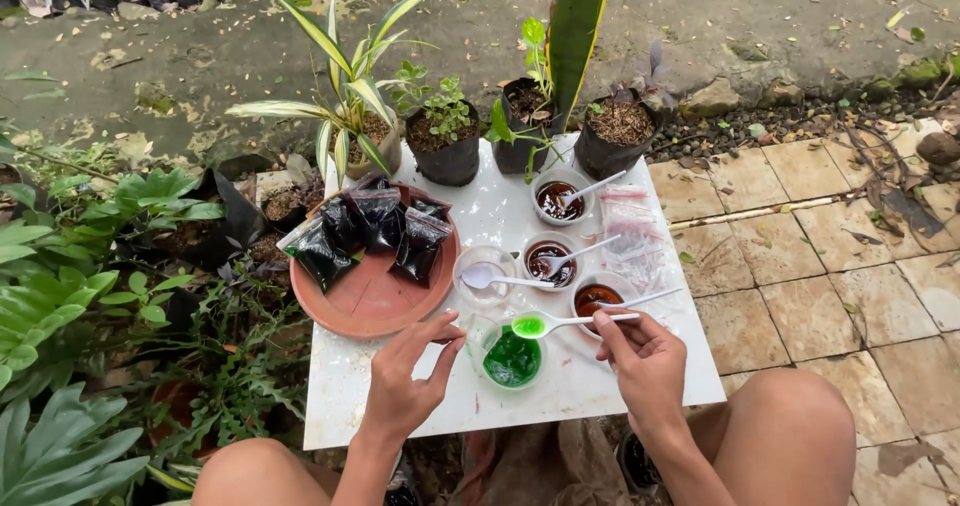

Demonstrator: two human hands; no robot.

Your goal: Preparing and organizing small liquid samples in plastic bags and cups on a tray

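Head view: right hand [648, 358] has its fingers pinched on the handle of a white spoon [560, 321] loaded with green gel, bowl end pointing left, long axis running left-right, just above the cup of green gel [512, 358]. Left hand [405, 376] steadies that cup's rim, fingertips curled loosely against it, gripping nothing fully. The cup sits between both hands at the near edge of the white table [350, 386]. Dark sealed pouches [380, 226] lie on the terracotta saucer [375, 301], up-left; clear empty bags [632, 231] far right
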